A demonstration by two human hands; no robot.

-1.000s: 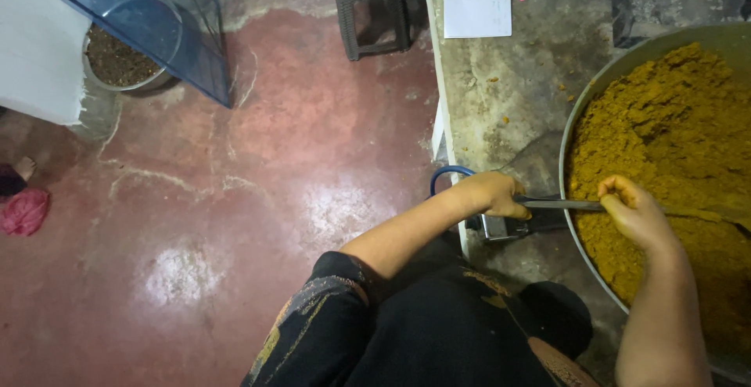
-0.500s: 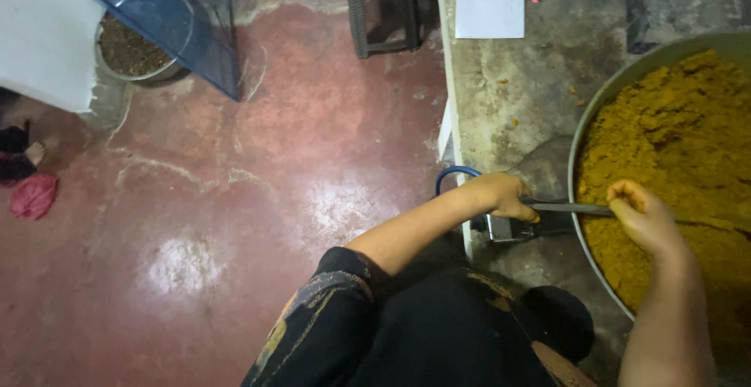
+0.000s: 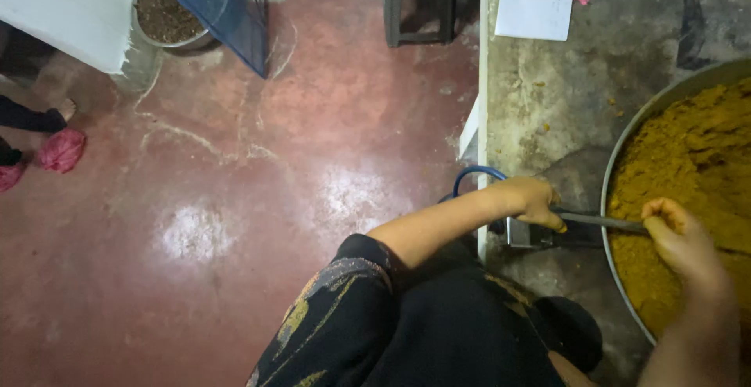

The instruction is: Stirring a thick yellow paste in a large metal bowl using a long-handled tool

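A person in a dark patterned top is leaning over a large metal pan (image 3: 626, 148) filled with a yellow-brown mash (image 3: 688, 191), which is sitting at three o'clock on a stained concrete counter (image 3: 547, 105). Both hands are gripping a long metal handle (image 3: 598, 220) that is running from the counter's edge across the pan's rim into the mash. The left hand (image 3: 528, 202) is holding its outer end, fingers curled tight around it, just outside the rim at nine o'clock of the pan. The right hand (image 3: 682, 242) is clamped on the same handle farther in, over the mash, fingers wrapped together. The working end of the handle is lying hidden behind that hand. A blue loop (image 3: 473, 176) is showing just beside the left wrist. A white sheet of paper (image 3: 536, 0) is lying on the counter at twelve o'clock. On the red floor (image 3: 235, 199), a dark stool (image 3: 418, 4) is standing near the counter, and a round bowl of dark grains (image 3: 164, 16) is resting at eleven o'clock.
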